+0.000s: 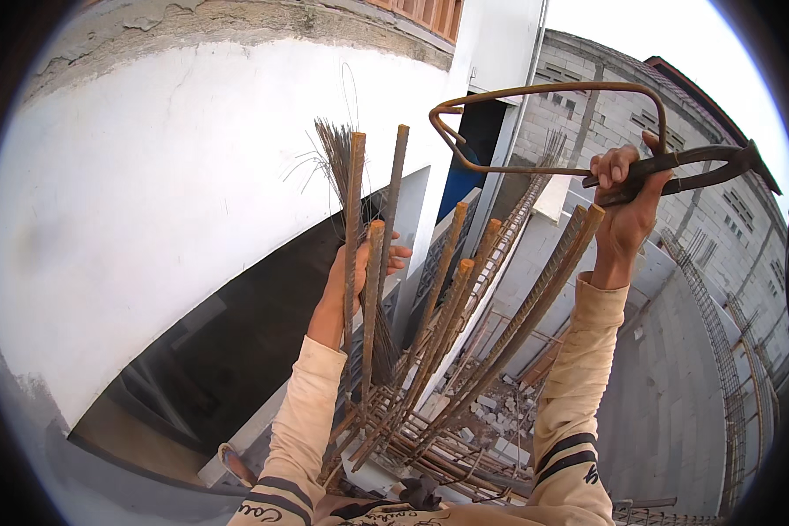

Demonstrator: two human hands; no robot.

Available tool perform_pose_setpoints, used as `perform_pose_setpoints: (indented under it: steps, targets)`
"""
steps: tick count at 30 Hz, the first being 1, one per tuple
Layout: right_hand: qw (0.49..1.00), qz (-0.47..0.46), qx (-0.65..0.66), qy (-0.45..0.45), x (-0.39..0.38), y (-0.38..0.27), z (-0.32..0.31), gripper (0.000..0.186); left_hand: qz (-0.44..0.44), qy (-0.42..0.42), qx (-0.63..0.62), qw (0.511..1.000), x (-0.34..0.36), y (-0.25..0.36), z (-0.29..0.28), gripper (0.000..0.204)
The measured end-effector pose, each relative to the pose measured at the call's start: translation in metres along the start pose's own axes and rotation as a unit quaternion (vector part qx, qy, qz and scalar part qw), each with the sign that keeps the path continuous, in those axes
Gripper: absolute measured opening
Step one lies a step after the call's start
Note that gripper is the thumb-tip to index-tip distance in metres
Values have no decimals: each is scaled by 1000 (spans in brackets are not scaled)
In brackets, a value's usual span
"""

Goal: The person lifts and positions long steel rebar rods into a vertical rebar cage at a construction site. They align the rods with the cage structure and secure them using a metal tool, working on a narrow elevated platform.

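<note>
My right hand (629, 206) is raised at the upper right, closed round the handles of dark end-cutting pincers (708, 182). The same hand grips a rusty bent rebar stirrup (548, 88), which reaches out to the left above the upright bars. Among those bars, my left hand (357, 267) is closed round a bundle of thin tie wire (335, 149). The wire fans out above this hand, and its lower end (381, 346) hangs below. Rusty ribbed rebars (353, 193) stand in front of the left hand and partly hide its grip.
More upright rebars (456, 307) rise from a cage of stirrups (386, 430) below me. A white wall (149, 175) curves along the left above a dark opening. Block walls (675, 377) stand on the right. Rubble (495, 416) lies far below, and a foot (235, 465) shows at lower left.
</note>
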State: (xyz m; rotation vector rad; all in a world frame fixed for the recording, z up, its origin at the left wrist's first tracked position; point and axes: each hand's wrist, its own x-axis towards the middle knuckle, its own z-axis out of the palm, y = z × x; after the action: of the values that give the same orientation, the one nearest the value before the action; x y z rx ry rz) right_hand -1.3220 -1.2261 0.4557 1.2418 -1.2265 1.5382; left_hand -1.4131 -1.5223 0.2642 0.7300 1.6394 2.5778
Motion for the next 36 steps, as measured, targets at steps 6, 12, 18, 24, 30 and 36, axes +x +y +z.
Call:
perform_pose_setpoints:
  steps: [6,12,18,24,30,36]
  targets:
    - [999,15,24,-19,33,45,33,56,4,-11,-13,1000,-1,-2,-2,52]
    - [983,6,95,-160,28,49,40,54,18,-39,-27,999,-2,-1,-3,54]
    - [966,-24,123,-224,31,54,42,55,15,-34,-48,998,2,21,3,56]
    - [964,-16,160,-210,29,56,44,65,107,-28,-83,990,39,67,9,52]
    - [960,-25,204,-189,28,65,40,60,111,-152,-149,971,64,96,2,47]
    - [970,-37,196,-137,25,65,43,41,168,-247,-206,932,64,95,11,46]
